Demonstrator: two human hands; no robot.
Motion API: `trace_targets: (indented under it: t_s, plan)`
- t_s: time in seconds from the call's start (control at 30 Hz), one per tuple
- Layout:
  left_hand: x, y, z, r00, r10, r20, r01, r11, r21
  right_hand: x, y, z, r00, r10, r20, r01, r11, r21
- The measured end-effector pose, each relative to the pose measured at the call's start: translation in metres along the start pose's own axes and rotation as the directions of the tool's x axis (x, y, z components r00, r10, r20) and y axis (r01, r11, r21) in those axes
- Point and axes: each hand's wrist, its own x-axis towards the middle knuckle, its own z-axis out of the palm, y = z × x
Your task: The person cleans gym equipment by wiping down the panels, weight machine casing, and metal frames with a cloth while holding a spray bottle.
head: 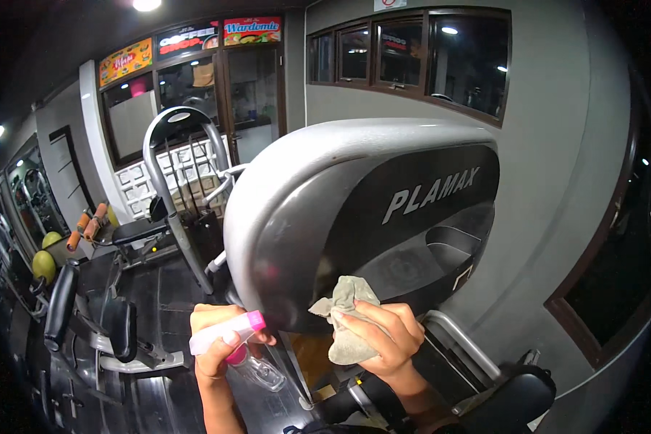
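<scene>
My left hand (217, 347) is wrapped around a clear spray bottle (260, 372) with a white and pink trigger head, its nozzle end pointing up and right. A crumpled grey-green cloth (352, 325) is gripped in my right hand (388, 339), with its loose folds sticking up past the fingers. Just beyond both hands stands the rounded silver and black cover of a Plamax gym machine (287, 233). The cloth overlaps the cover's lower part in view; whether it touches the surface I cannot tell.
A black padded seat (512, 399) and a silver frame tube (464, 344) lie at lower right, near the grey wall (553, 179). To the left stand a padded bench machine (122, 331) and another machine with orange foam rollers (89, 225). Dark flooring (163, 282) runs between them.
</scene>
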Motion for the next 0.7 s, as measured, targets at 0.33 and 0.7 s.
trace_targets:
  t_s: [0.33,0.7]
  plan:
    - [0.003,-0.01,-0.03,0.981,-0.082,0.178,0.118,0.972,-0.202,-0.057,0.014,0.01,0.977,-0.062,-0.204,0.011,0.97,-0.244]
    - [0.005,-0.011,-0.041,0.979,-0.119,0.167,0.172,0.921,-0.349,-0.003,-0.043,0.046,0.997,-0.053,-0.049,0.048,0.993,-0.104]
